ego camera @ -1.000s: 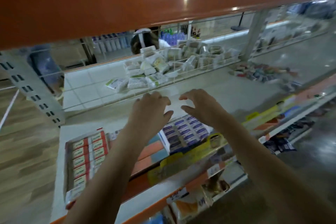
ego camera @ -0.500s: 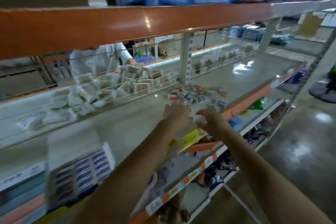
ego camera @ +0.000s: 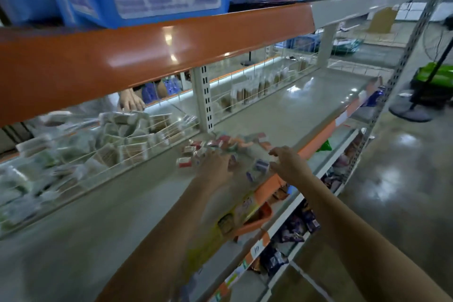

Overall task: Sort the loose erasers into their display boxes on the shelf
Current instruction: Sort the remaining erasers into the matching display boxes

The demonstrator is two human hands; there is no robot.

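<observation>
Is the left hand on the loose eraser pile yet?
Cannot tell. In the head view the left hand overlaps the eraser pile, but motion blur hides any contact or gap.

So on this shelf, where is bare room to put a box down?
Bare shelf lies right of the white upright post, between the wire fence and the orange front edge. More bare surface lies left of the left hand. It is crowded at the loose erasers between both hands.

above: orange shelf edge (ego camera: 157, 51) overhangs low, capping the reach | far: wire fence (ego camera: 117, 154) with packets piled behind closes the back | far right: bare shelf surface (ego camera: 294, 110) lies open | near left: shelf surface also bare | middle: loose erasers (ego camera: 228, 146) heaped by upright post (ego camera: 204, 103)
</observation>
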